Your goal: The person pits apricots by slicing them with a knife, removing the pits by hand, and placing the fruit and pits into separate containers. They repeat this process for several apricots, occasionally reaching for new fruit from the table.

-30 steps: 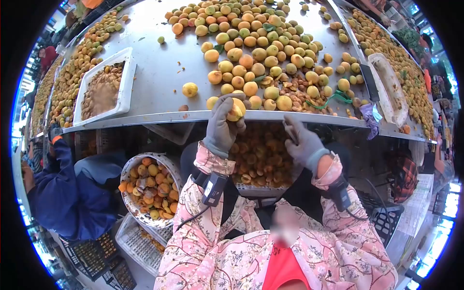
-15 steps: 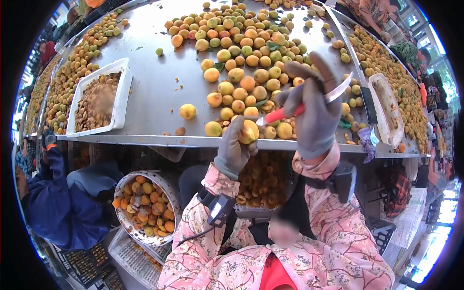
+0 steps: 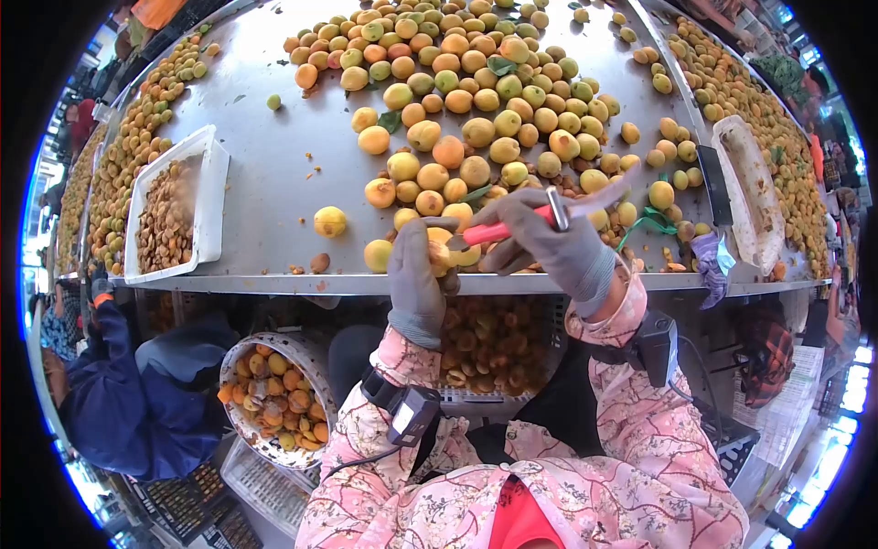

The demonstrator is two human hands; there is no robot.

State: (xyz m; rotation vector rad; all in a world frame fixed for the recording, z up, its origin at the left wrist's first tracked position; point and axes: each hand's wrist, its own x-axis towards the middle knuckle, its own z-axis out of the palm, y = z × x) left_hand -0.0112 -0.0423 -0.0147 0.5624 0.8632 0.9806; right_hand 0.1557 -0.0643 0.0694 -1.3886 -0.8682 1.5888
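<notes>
My left hand (image 3: 418, 279), in a grey glove, is wrapped round a yellow-orange apricot (image 3: 442, 250) at the table's front edge. The fruit appears cut open, with orange flesh showing. In my gloved right hand (image 3: 551, 245) is a knife with a red handle (image 3: 489, 232). Its blade (image 3: 604, 198) points away to the upper right, while the handle's tip end meets the apricot. Loose apricots (image 3: 448, 151) lie on the metal table just beyond both hands.
A white tray of pits (image 3: 215, 197) stands left on the table (image 3: 265, 210); an empty-looking white tray (image 3: 752, 197) is at right. Below are a bucket of cut fruit (image 3: 240, 423) and a crate of halves (image 3: 498, 343). A co-worker's blue sleeve (image 3: 114, 348) shows at left.
My right hand has come down and left, bringing the handle's end to the apricot. My left hand has shifted slightly left, and the fruit in it now shows open flesh. The view has shifted.
</notes>
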